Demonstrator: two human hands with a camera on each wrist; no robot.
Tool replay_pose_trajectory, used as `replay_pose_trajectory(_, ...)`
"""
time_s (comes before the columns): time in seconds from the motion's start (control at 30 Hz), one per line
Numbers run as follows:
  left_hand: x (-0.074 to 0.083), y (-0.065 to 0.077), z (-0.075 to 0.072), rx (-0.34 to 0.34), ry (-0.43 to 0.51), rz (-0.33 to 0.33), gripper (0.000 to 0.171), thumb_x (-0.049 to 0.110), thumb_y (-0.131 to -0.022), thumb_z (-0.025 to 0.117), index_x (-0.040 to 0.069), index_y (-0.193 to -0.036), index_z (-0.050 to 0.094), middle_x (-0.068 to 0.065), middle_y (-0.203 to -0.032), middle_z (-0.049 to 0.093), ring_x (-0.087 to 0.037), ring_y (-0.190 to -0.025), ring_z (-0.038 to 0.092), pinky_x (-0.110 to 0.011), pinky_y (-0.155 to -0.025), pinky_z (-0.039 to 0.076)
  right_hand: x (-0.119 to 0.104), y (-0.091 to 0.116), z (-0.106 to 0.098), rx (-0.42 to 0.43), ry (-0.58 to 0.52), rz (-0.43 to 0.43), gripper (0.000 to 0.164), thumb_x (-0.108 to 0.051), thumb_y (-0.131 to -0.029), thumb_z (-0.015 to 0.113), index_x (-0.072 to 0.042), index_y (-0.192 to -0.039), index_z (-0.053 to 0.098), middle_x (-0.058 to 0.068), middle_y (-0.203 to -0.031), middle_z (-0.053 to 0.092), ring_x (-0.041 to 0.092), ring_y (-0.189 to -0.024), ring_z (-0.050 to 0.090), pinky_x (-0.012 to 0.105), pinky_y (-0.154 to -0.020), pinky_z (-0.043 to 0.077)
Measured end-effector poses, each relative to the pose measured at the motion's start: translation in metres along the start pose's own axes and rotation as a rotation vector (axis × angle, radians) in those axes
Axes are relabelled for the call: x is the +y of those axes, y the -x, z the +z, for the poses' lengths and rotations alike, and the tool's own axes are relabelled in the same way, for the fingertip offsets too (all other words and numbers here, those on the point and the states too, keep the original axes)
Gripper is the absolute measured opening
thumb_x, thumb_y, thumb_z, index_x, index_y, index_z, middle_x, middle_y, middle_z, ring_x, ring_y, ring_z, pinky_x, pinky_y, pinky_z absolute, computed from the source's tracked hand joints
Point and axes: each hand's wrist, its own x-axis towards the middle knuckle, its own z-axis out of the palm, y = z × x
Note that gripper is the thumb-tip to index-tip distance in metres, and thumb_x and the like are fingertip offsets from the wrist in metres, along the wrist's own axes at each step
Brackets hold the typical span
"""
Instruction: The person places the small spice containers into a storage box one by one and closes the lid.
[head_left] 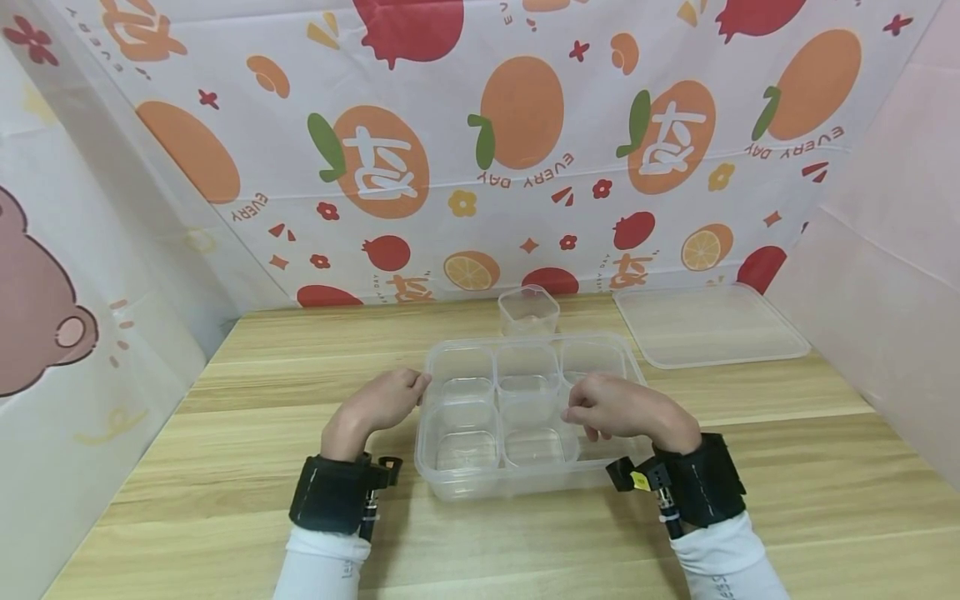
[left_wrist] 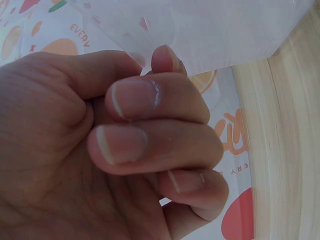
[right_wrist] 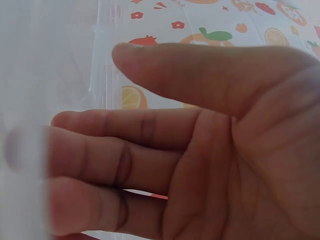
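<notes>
A large clear plastic container [head_left: 517,482] sits mid-table, holding several small clear square cups [head_left: 465,450] in two rows. At its left rim, my left hand [head_left: 386,400] pinches the edge between thumb and index finger, the other fingers curled in. In the left wrist view, the container's translucent wall [left_wrist: 210,35] rises above those fingertips. My right hand [head_left: 626,407] is over the container's right part, beside the front middle cup. In the right wrist view, its thumb stands apart from loosely extended fingers [right_wrist: 100,155], whose tips are partly hidden behind translucent plastic [right_wrist: 45,60].
Behind the container stands another small clear cup [head_left: 529,312]. A flat translucent lid [head_left: 712,325] lies at the back right of the wooden table [head_left: 300,350]. A fruit-print cloth [head_left: 450,167] hangs along the back edge, with pale cloths at both sides.
</notes>
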Motion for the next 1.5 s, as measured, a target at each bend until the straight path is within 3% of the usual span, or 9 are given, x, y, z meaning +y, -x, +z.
replay_pose_trajectory(0.5,-0.003,0.001,0.000,0.003,0.007,-0.011,0.036,0.018,-0.111,0.035,-0.004,-0.102,0.063,-0.012,-0.094,0.059,-0.027,-0.086,0.054,-0.043,-0.075,0.046,-0.002,-0.002,0.001,-0.005,-0.001,0.009,0.018,-0.012,-0.101,0.061,-0.001,-0.089,0.069,0.000,-0.063,0.056,0.012,-0.059,0.052,0.028,-0.055,0.040)
replay_pose_trajectory(0.7,0.000,0.001,0.000,0.004,0.032,-0.020,0.038,0.019,-0.111,0.036,-0.007,-0.116,0.063,-0.015,-0.104,0.062,-0.030,-0.095,0.057,-0.048,-0.083,0.048,0.000,0.003,-0.002,0.117,0.069,-0.005,0.019,-0.008,-0.100,0.060,-0.005,-0.083,0.067,-0.002,-0.062,0.052,0.012,-0.056,0.046,0.028,-0.053,0.037)
replay_pose_trajectory(0.83,0.001,0.001,0.001,0.003,0.039,-0.023,0.037,0.019,-0.111,0.036,-0.007,-0.115,0.063,-0.014,-0.102,0.061,-0.029,-0.094,0.056,-0.047,-0.082,0.048,-0.001,0.004,-0.002,0.197,0.107,-0.054,0.025,-0.003,-0.098,0.058,-0.007,-0.074,0.064,-0.005,-0.058,0.048,0.010,-0.052,0.041,0.026,-0.052,0.034)
replay_pose_trajectory(1.1,0.001,0.001,0.000,-0.002,0.049,-0.019,0.035,0.019,-0.111,0.035,-0.002,-0.101,0.061,-0.011,-0.092,0.056,-0.025,-0.081,0.051,-0.039,-0.070,0.042,-0.007,0.001,-0.011,0.267,0.188,-0.151,0.027,-0.001,-0.097,0.059,-0.011,-0.072,0.061,-0.007,-0.058,0.046,0.009,-0.053,0.040,0.027,-0.054,0.036)
replay_pose_trajectory(1.3,0.001,0.000,-0.001,-0.002,0.035,-0.014,0.035,0.018,-0.111,0.035,-0.002,-0.101,0.062,-0.012,-0.094,0.057,-0.026,-0.084,0.052,-0.041,-0.073,0.043,-0.012,0.001,-0.023,0.285,0.249,-0.149,0.025,-0.003,-0.098,0.061,-0.011,-0.074,0.063,-0.007,-0.057,0.047,0.009,-0.054,0.043,0.029,-0.058,0.039)
replay_pose_trajectory(1.5,0.001,0.000,0.000,-0.011,0.035,-0.017,0.034,0.017,-0.111,0.035,-0.001,-0.095,0.060,-0.010,-0.088,0.054,-0.024,-0.077,0.049,-0.037,-0.068,0.040,-0.014,-0.002,-0.031,0.270,0.244,-0.126,0.023,-0.002,-0.097,0.061,-0.010,-0.077,0.065,-0.006,-0.059,0.050,0.012,-0.054,0.043,0.030,-0.058,0.039)
